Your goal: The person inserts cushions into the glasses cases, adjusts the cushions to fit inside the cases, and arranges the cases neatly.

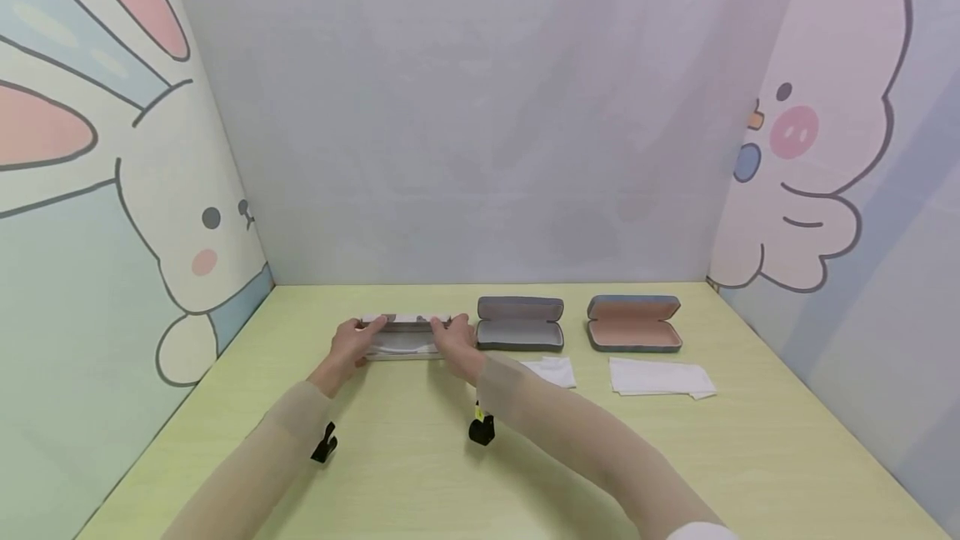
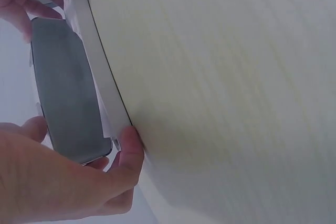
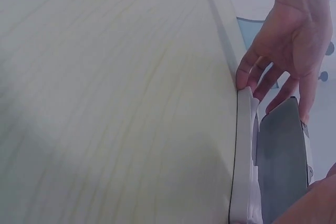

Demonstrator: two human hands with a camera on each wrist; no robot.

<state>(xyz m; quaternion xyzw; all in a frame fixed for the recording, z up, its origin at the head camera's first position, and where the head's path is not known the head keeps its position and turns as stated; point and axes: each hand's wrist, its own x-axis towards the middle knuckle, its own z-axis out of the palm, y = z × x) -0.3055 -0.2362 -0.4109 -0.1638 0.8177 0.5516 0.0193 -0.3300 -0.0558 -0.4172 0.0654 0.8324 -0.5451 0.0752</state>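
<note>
A white glasses case with a grey lining stands partly open at the back left of the table. My left hand grips its left end, thumb on the lid's edge and fingers lower down. At the opposite end, my right hand holds it likewise. The left wrist view shows the grey inside of the lid tilted up over the white lower half. White cloth pokes out along the opening in the right wrist view. What else lies inside is hidden.
Right of my hands stand two open glasses cases, one grey-lined and one pink-lined. A white cloth lies before the first, partly behind my right arm. Another folded cloth lies before the second. A pale wall closes the back.
</note>
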